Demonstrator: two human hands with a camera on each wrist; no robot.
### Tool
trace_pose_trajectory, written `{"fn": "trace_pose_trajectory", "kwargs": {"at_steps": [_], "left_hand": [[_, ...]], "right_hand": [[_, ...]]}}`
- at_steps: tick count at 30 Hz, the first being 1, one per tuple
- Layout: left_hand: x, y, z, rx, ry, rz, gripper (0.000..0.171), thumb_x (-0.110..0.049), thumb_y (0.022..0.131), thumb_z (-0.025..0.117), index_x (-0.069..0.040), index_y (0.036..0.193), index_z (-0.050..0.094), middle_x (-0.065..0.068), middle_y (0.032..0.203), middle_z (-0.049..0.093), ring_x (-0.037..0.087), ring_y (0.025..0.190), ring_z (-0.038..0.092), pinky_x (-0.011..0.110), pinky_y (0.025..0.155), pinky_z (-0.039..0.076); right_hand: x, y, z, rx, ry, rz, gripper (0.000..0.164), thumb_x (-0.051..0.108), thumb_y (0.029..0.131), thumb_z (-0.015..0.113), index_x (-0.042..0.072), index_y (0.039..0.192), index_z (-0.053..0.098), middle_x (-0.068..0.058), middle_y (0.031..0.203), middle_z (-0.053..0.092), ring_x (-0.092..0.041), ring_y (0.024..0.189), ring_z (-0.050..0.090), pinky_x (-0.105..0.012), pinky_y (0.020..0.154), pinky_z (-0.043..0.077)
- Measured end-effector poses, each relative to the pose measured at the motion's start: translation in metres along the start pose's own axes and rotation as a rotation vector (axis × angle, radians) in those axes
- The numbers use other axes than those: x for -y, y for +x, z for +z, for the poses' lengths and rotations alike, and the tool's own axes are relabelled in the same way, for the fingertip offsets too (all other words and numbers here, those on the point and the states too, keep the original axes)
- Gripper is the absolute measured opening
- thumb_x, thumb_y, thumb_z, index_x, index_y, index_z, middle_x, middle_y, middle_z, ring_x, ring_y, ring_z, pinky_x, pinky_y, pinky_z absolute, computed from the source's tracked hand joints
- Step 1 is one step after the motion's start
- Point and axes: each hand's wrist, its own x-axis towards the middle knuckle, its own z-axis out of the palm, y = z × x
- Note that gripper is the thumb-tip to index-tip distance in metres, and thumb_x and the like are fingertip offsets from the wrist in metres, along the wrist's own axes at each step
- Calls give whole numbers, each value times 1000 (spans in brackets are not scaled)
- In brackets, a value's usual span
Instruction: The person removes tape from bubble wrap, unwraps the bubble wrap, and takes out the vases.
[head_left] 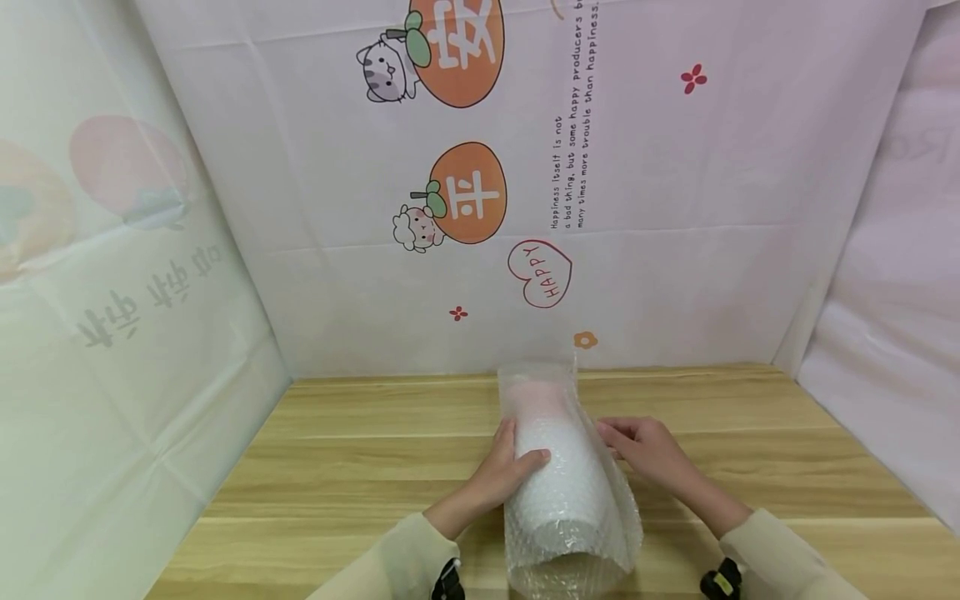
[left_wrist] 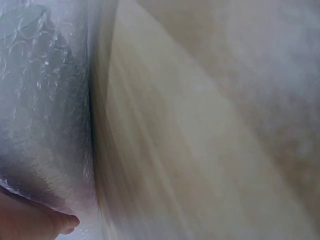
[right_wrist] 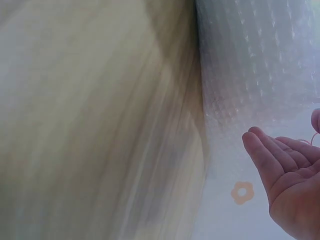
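Observation:
A white, rounded, long object lies on the table inside a sleeve of clear bubble wrap, its far end tinted pink. Its exact kind is blurred by the plastic. The wrap's near end gapes and extends past the object. My left hand holds the left side, thumb across the top; in the left wrist view only a few fingers show beside the bubble wrap. At the right side, my right hand has its fingertips close to the wrap's edge. The right wrist view shows those fingers fairly straight, beside the wrap.
The wood-grain table runs back to a white printed cloth hanging upright behind it. Further cloth hangs at the left and right. Dark bands circle both wrists over pale sleeves.

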Motion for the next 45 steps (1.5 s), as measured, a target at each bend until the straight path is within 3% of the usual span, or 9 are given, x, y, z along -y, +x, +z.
{"fn": "trace_pose_trajectory", "kwargs": {"at_steps": [4,11,29,36,45], "left_hand": [[-1,-1,0,1,-4,-5,94,-40,89,59,10,151,10,28,157,5,39,144,9,52,114,14],[-1,0,-1,0,-7,-5,93,-39,89,59,11,150,10,28,157,5,39,144,9,52,114,14],[1,1,-1,-4,-3,-4,95,-40,89,60,11,150,9,28,157,5,38,144,8,52,114,13],[-2,0,0,2,-4,0,95,-39,89,60,11,151,8,28,157,5,38,144,8,52,114,13],[-1,0,-1,4,6,3,95,-40,89,59,11,150,8,29,157,5,39,144,7,53,114,13]], "right_hand": [[0,7,2,4,-54,10,47,29,99,57,-10,125,60,-22,114,66,-21,84,69,-31,69,56],[3,13,6,-13,-131,-6,41,23,97,61,-11,121,62,-21,114,66,-30,100,64,-36,76,55],[1,18,7,-53,-137,31,36,16,95,62,-12,116,64,-23,112,67,-34,103,63,-41,79,54],[2,23,2,-28,-75,66,41,18,97,58,-15,123,58,-25,109,66,-28,88,67,-37,71,56],[-5,45,-6,4,9,72,50,24,101,53,-15,131,50,-31,126,56,-40,110,60,-41,83,54]]}}
